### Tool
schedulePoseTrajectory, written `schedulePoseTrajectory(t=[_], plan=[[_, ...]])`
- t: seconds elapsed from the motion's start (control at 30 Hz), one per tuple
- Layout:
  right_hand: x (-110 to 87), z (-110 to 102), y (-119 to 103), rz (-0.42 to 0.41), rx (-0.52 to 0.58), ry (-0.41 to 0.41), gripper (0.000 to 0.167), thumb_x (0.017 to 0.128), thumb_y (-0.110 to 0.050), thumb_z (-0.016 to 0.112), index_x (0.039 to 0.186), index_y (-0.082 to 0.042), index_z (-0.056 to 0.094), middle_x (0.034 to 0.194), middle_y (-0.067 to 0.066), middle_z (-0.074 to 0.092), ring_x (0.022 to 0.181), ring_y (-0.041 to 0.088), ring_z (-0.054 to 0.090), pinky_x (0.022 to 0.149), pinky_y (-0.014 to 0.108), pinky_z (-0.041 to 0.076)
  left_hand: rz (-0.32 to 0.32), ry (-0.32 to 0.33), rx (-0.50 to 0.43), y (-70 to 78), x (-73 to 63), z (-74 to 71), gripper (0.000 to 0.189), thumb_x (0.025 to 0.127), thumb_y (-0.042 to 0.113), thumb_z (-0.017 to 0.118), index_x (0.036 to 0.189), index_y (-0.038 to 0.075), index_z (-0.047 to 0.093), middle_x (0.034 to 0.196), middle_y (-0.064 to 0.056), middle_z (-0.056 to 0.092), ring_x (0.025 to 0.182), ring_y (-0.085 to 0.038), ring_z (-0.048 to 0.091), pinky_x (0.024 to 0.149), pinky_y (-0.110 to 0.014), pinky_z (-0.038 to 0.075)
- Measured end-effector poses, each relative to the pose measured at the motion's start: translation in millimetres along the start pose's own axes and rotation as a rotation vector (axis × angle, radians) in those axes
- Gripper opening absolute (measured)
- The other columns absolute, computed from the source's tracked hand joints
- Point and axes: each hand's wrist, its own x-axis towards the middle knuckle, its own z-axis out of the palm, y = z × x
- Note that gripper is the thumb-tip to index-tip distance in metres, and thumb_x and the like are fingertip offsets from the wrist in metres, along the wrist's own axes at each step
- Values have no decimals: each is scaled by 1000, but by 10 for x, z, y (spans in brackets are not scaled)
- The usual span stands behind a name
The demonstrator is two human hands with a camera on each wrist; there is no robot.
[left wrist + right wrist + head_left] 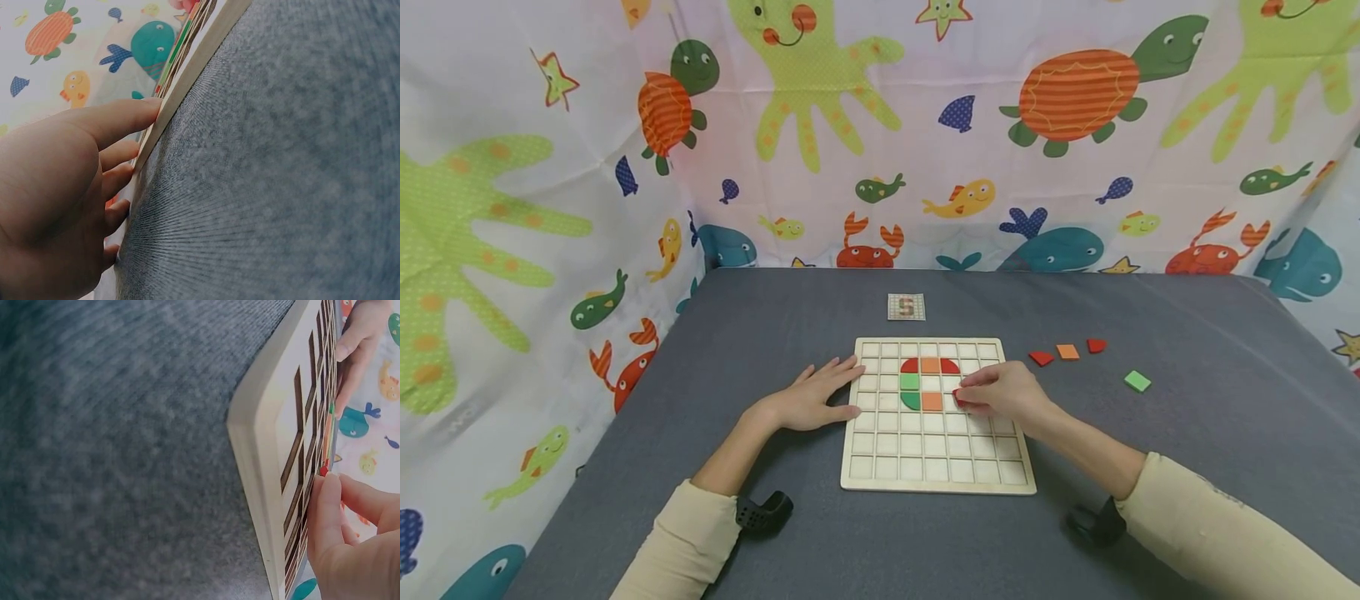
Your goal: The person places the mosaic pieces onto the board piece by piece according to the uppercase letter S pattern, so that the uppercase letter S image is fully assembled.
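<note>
Red tile (957,398) sits below and right of the frame's centre, pinched by the right hand (1009,392), presumably for fine control. The left hand (817,397), fingers extended, touches the left edge of the board (937,489), likely steadying it. Near frame centre, a card (906,307) probably serves for reference.

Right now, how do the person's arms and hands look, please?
The left sleeve and right sleeve are pale cream, with one black device at the left sleeve's end and a second black device at the right's. The left hand and right hand wear no gloves.
</note>
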Motion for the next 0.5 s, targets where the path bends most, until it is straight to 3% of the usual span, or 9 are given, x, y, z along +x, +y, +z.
schedulePoseTrajectory(t=[0.5], plan=[[-6, 5, -1, 14, -103, -19, 21, 85, -7, 72, 103, 4, 71, 100, 11, 68, 79, 15, 66, 71, 29, 55, -1, 1, -11, 41, -31, -14, 72, 96, 42, 54, 153, 12, 22, 158, -8, 13, 144, -30, 4, 110, -57, 1]])
